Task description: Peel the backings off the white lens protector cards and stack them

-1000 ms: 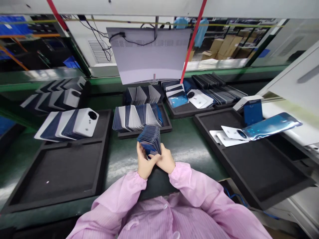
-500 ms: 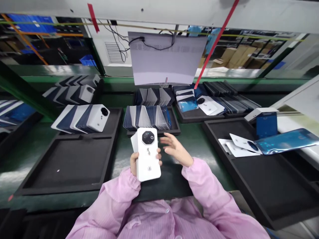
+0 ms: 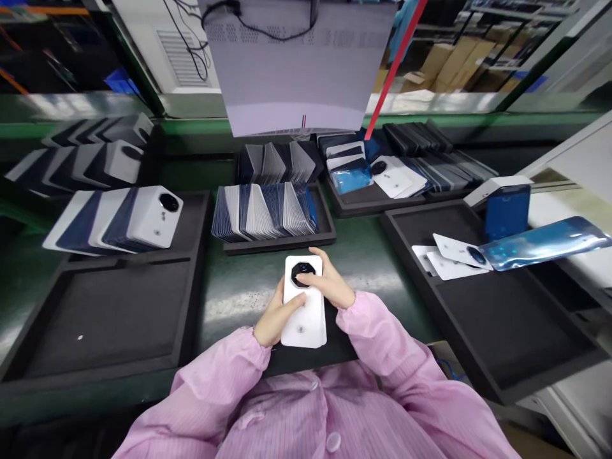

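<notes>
A small stack of white phone back covers [image 3: 306, 319] is held in front of my chest, the top one bearing a black octagonal camera patch with a round outline. My left hand [image 3: 276, 317] grips the stack from its left side, thumb lying across the top cover. On the right, my right hand [image 3: 335, 284] has its thumb on the camera patch and its fingers around the upper right edge. Another cover's edge shows at the lower right of the stack. How many covers are in it is hidden.
Fanned white and dark blue covers [image 3: 115, 220] lie in the left black tray [image 3: 109, 319]. A centre tray [image 3: 282, 245] holds upright rows of covers. In the right tray [image 3: 521, 338] lie loose white covers [image 3: 454, 261] and a blue film-wrapped piece [image 3: 545, 243]. A monitor [image 3: 306, 70] hangs ahead.
My right hand has come in from the right and closed on the top of the stack. My left thumb now lies across the front. The camera view has tilted downward.
</notes>
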`<action>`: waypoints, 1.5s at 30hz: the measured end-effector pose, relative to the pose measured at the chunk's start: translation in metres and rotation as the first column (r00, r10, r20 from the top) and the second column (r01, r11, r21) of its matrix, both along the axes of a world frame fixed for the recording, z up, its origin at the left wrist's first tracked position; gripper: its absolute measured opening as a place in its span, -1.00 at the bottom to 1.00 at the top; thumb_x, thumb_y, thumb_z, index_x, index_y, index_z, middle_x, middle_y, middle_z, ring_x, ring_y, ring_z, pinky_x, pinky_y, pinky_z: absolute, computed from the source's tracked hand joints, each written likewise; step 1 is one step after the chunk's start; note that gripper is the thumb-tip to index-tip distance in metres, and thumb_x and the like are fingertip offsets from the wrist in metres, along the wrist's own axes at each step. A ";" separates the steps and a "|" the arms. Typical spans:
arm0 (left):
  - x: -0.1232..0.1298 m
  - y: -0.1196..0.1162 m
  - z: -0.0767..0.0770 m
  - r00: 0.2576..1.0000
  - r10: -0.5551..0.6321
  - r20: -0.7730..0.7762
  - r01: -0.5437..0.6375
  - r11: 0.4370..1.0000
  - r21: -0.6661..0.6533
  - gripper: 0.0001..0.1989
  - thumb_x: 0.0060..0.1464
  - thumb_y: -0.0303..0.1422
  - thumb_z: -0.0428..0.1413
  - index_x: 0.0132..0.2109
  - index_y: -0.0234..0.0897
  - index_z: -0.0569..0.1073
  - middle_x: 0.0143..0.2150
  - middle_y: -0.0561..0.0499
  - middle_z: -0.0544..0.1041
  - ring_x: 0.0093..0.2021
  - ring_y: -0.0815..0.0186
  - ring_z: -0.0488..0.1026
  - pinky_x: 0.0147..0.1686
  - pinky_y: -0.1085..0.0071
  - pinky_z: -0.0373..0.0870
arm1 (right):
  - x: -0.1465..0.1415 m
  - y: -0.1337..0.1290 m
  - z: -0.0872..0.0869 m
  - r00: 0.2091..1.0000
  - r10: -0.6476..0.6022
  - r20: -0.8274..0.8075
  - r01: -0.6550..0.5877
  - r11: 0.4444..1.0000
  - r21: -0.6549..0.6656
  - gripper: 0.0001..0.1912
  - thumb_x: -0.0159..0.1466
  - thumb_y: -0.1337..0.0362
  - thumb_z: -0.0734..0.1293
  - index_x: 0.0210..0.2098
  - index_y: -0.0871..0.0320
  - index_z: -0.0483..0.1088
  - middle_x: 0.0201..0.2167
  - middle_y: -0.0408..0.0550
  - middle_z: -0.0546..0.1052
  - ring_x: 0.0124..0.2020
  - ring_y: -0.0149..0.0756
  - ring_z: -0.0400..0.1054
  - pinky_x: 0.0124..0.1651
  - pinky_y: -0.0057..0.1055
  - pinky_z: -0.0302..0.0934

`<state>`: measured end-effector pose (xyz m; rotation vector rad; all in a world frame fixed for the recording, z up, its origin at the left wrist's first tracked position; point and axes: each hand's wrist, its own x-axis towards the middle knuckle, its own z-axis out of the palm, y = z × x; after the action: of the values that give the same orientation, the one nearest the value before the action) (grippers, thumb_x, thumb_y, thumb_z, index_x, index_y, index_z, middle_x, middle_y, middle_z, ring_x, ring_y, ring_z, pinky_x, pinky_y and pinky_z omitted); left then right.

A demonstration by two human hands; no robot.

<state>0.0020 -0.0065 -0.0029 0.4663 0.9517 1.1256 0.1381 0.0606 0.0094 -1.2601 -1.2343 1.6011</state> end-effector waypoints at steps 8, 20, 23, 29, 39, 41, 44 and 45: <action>0.008 -0.006 -0.015 0.989 0.101 -0.105 -0.100 0.995 0.014 -0.32 0.02 -0.15 0.21 0.26 -0.19 0.22 0.07 -0.13 0.52 -0.09 0.16 0.55 -0.09 0.24 0.47 | -0.007 -0.009 -0.014 0.995 -0.068 0.079 0.051 0.977 0.205 -0.33 0.22 0.01 0.31 0.23 0.08 0.06 0.23 0.07 0.25 0.24 -0.14 0.19 0.32 -0.13 0.06; 0.004 -0.007 -0.007 0.976 0.159 -0.150 -0.140 0.981 0.134 -0.37 0.07 -0.15 0.14 0.25 -0.18 0.18 0.07 -0.11 0.51 -0.14 0.23 0.55 -0.19 0.34 0.49 | 0.000 -0.016 0.039 0.859 -0.288 0.423 -0.165 0.626 0.762 -0.66 0.22 0.21 0.36 -0.01 0.05 0.35 0.23 0.08 0.24 0.29 0.01 0.09 0.26 0.07 0.10; 0.002 -0.008 -0.004 0.959 0.220 -0.181 -0.186 0.965 0.187 -0.32 0.08 -0.14 0.15 0.28 -0.18 0.13 0.11 -0.12 0.49 -0.08 0.21 0.54 -0.17 0.35 0.49 | -0.007 -0.019 0.057 0.807 -0.308 0.503 -0.287 0.539 0.792 -0.89 0.22 0.28 0.35 -0.23 0.07 0.42 0.05 0.06 0.40 0.18 0.00 0.20 0.14 0.03 0.22; 0.000 -0.011 -0.003 0.906 0.312 -0.286 -0.233 0.932 0.279 -0.25 0.11 -0.14 0.13 0.34 -0.23 0.02 0.26 -0.19 0.32 0.15 0.14 0.41 0.01 0.32 0.41 | -0.019 -0.013 0.059 0.806 -0.247 0.538 -0.268 0.658 0.704 -0.93 0.18 0.30 0.38 -0.31 0.09 0.41 -0.01 0.04 0.43 0.08 -0.05 0.28 0.14 0.02 0.20; -0.002 -0.005 0.000 0.925 0.283 -0.252 -0.217 0.941 0.259 -0.30 0.11 -0.20 0.13 0.33 -0.17 0.08 0.20 -0.14 0.40 0.07 0.17 0.45 -0.02 0.32 0.43 | -0.014 -0.011 0.032 0.858 -0.311 0.409 -0.250 0.442 0.862 -0.89 0.23 0.38 0.28 -0.38 0.05 0.39 -0.17 -0.02 0.51 0.12 -0.02 0.29 0.12 0.07 0.21; -0.002 -0.002 0.001 0.934 0.261 -0.245 -0.206 0.952 0.228 -0.34 0.10 -0.22 0.14 0.31 -0.18 0.13 0.15 -0.12 0.45 0.02 0.18 0.48 -0.06 0.32 0.45 | -0.009 -0.012 0.023 0.857 -0.360 0.368 -0.240 0.353 0.904 -0.86 0.23 0.40 0.28 -0.39 0.02 0.39 -0.28 -0.07 0.54 0.05 -0.03 0.34 0.06 0.07 0.24; -0.003 0.001 0.000 0.939 0.240 -0.245 -0.197 0.962 0.188 -0.35 0.10 -0.24 0.13 0.31 -0.19 0.14 0.12 -0.13 0.47 -0.02 0.17 0.50 -0.10 0.30 0.47 | -0.005 -0.011 0.015 0.875 -0.354 0.331 -0.194 0.370 0.908 -0.90 0.23 0.39 0.30 -0.33 0.04 0.38 -0.20 -0.04 0.53 0.08 -0.03 0.32 0.08 0.06 0.24; -0.003 0.001 0.000 0.937 0.242 -0.252 -0.198 0.962 0.188 -0.34 0.11 -0.25 0.13 0.32 -0.19 0.12 0.15 -0.13 0.45 0.01 0.16 0.49 -0.08 0.29 0.46 | -0.005 -0.011 0.014 0.880 -0.340 0.330 -0.176 0.412 0.894 -0.91 0.23 0.37 0.30 -0.28 0.05 0.38 -0.14 0.00 0.51 0.09 -0.04 0.32 0.10 0.06 0.24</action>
<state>-0.0007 -0.0053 -0.0033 0.6711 1.1813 1.3717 0.1334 0.0496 0.0231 -0.9015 -1.9224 0.2603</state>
